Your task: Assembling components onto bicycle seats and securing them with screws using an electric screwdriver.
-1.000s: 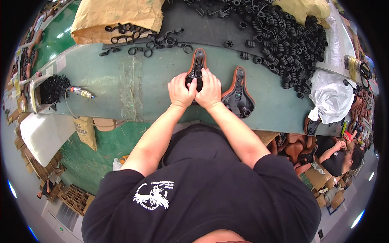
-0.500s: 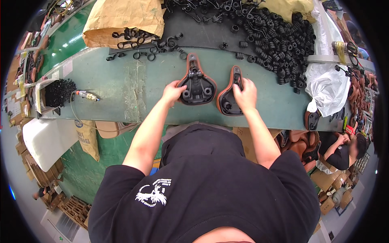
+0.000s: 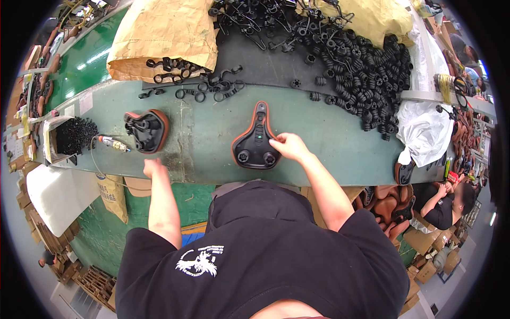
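A bicycle saddle (image 3: 259, 139) lies underside up on the green bench in front of me. It has a black base, a brown rim and two round black pieces at its wide end. My right hand (image 3: 289, 146) grips its right edge between thumb and fingers. Further left, a second bicycle saddle (image 3: 146, 131) with black fittings underneath sits tilted, its brown rim to the right. My left hand (image 3: 154, 167) is just below that saddle, at the bench's front edge. Its fingers are curled away from view, and whether they touch the saddle is unclear.
Black ribbed cylindrical parts (image 3: 366, 80) are heaped at the back right. Black clamp rings (image 3: 180, 69) spill from a paper sack (image 3: 164, 32). On the left are a power screwdriver (image 3: 113, 143) with a cable and a box of small black parts (image 3: 74, 135). Another person (image 3: 449, 199) sits far right.
One saddle has moved from the middle to the left, and my left hand has followed. My right hand has brought the other saddle leftward to the middle and turned it straighter.
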The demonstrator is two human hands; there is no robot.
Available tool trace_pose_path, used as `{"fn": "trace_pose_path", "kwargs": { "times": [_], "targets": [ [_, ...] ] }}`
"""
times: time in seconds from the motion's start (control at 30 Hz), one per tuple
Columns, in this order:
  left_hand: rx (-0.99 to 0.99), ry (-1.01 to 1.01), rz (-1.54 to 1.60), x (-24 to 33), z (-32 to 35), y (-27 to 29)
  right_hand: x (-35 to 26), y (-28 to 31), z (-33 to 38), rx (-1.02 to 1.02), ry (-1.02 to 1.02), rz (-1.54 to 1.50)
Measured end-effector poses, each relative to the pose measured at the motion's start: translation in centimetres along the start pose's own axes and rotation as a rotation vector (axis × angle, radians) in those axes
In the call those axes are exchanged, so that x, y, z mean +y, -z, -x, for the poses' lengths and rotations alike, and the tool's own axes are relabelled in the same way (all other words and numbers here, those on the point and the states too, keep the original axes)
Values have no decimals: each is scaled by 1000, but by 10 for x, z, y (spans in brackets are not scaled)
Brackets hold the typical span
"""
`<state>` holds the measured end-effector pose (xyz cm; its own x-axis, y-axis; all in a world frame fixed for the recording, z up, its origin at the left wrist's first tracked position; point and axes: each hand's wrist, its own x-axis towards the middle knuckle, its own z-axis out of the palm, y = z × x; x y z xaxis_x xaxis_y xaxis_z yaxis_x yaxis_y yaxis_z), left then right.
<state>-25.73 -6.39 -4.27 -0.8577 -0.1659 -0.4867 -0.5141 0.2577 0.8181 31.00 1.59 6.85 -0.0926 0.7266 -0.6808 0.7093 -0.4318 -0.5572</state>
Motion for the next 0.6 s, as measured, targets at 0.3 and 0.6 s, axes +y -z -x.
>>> {"fn": "trace_pose_path", "kwargs": {
  "times": [0.3,0.6],
  "targets": [
    [-1122,-1364,-918,-42,251,-128,-112,120,-197,489,38,-580],
    [-1148,-1358,-1036,-61,256,-150,-112,155,-176,165,42,-1236]
  ]
}}
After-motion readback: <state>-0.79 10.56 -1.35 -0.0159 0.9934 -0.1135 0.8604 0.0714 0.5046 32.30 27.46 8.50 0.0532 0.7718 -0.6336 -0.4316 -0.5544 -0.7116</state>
